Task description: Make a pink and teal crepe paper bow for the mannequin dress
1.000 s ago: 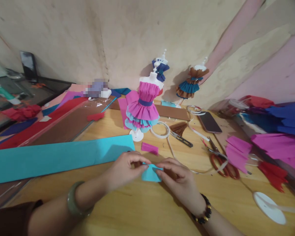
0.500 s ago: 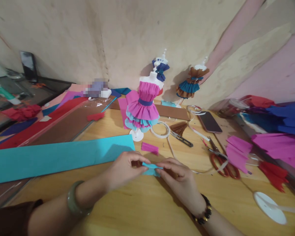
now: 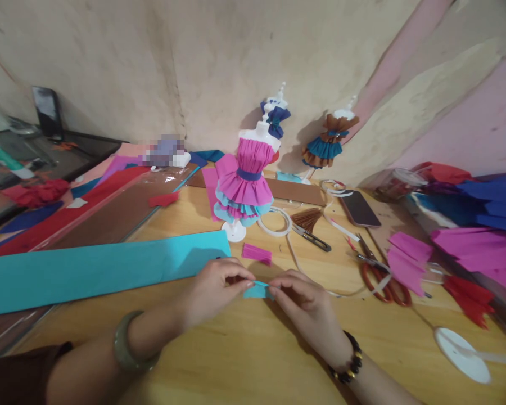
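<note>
A small turquoise piece of crepe paper (image 3: 258, 291) is stretched between my two hands just above the wooden table. The thumb and fingers of my left hand (image 3: 221, 284) pinch its left end, and those of my right hand (image 3: 301, 292) pinch its right end. Its top edge looks folded. Just beyond my hands lies a small pleated magenta strip (image 3: 257, 254). Behind that stands a miniature dress form (image 3: 250, 180) in a magenta and turquoise ruffled paper dress with a dark blue waistband. A long turquoise paper sheet (image 3: 109, 270) lies to the left, partly behind my left hand.
Scissors with orange handles (image 3: 385, 284), black thread snips (image 3: 312, 237), a tape roll (image 3: 275, 221) and a phone (image 3: 360, 208) lie to the right. Two more dressed forms, one brown and teal (image 3: 331, 140), stand by the wall. Another person's arm (image 3: 398, 56) reaches in at upper right.
My left fingers have shifted slightly right along the turquoise piece, whose top edge now looks flatter. My right hand has barely moved, still pinching the other end.
</note>
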`<state>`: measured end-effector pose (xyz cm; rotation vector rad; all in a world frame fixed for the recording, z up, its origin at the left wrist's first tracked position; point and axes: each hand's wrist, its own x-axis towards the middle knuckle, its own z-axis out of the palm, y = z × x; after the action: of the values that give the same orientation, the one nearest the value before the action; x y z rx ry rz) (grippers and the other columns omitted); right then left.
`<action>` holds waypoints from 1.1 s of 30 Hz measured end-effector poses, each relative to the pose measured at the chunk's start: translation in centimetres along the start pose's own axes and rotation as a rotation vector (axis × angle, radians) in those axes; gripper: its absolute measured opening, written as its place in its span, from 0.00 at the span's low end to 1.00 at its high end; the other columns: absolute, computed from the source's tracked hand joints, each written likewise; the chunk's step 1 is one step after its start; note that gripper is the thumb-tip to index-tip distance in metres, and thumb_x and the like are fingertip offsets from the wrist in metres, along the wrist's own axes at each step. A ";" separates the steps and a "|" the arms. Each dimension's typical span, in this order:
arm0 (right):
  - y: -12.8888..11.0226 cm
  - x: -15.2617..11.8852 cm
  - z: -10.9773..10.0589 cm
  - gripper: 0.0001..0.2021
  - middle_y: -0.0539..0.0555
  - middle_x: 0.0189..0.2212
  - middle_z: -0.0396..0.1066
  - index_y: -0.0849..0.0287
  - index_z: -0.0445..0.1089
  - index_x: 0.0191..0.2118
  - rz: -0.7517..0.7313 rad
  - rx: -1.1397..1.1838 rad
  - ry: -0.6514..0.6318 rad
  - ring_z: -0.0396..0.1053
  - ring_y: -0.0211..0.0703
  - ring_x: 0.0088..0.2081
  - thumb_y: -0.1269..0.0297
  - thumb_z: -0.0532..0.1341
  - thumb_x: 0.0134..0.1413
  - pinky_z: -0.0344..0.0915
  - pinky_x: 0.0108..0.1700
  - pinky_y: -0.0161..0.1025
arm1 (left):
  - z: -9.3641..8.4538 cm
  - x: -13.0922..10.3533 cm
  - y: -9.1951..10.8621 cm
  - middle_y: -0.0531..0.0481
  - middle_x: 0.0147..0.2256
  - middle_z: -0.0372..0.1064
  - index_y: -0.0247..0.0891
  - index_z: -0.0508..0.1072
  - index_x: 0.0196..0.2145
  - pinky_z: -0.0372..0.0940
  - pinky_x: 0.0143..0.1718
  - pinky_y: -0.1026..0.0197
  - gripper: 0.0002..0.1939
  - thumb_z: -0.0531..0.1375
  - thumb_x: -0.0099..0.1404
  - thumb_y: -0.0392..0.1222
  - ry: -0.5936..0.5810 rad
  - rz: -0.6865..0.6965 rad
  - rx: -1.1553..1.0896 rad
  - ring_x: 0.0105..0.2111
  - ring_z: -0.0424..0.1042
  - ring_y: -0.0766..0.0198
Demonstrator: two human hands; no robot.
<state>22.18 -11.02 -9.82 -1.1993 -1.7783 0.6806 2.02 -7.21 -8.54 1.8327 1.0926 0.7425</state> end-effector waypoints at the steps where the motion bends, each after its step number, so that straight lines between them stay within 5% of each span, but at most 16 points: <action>1: 0.0 0.0 0.0 0.05 0.52 0.27 0.73 0.56 0.75 0.32 0.005 -0.006 -0.012 0.71 0.41 0.30 0.67 0.61 0.58 0.68 0.32 0.36 | 0.0 0.0 0.0 0.51 0.31 0.75 0.38 0.78 0.31 0.65 0.35 0.63 0.07 0.60 0.60 0.32 -0.001 0.011 0.005 0.33 0.72 0.65; 9: -0.1 -0.3 0.2 0.06 0.52 0.28 0.71 0.56 0.72 0.33 0.001 -0.024 -0.081 0.69 0.41 0.31 0.66 0.58 0.60 0.66 0.33 0.36 | 0.3 -0.2 0.2 0.50 0.35 0.73 0.39 0.76 0.33 0.65 0.40 0.60 0.05 0.63 0.58 0.34 0.002 0.170 0.120 0.37 0.70 0.63; 20: -0.3 -0.4 0.5 0.05 0.53 0.29 0.72 0.57 0.75 0.37 -0.032 0.039 -0.124 0.69 0.41 0.30 0.66 0.61 0.58 0.67 0.31 0.36 | 0.5 -0.3 -0.2 0.51 0.31 0.76 0.40 0.78 0.30 0.63 0.41 0.60 0.07 0.60 0.63 0.34 -0.048 0.206 0.162 0.35 0.72 0.63; 26: -0.1 -0.2 0.2 0.06 0.54 0.29 0.77 0.56 0.77 0.33 -0.001 0.057 -0.072 0.73 0.42 0.30 0.65 0.62 0.57 0.71 0.31 0.36 | 0.4 -0.5 -0.1 0.53 0.31 0.77 0.40 0.79 0.33 0.64 0.33 0.64 0.07 0.59 0.61 0.38 -0.079 -0.021 0.085 0.31 0.72 0.65; 33: 0.7 -0.2 0.4 0.06 0.51 0.23 0.79 0.53 0.81 0.33 0.278 0.344 -0.013 0.74 0.40 0.22 0.59 0.67 0.50 0.73 0.25 0.34 | 0.0 0.1 -0.2 0.51 0.28 0.77 0.37 0.80 0.34 0.65 0.31 0.63 0.09 0.62 0.56 0.41 -0.100 -0.300 -0.198 0.29 0.73 0.63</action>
<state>22.22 -10.93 -10.68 -1.2116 -1.4414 1.1085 2.00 -7.09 -8.66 1.4820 1.1529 0.5542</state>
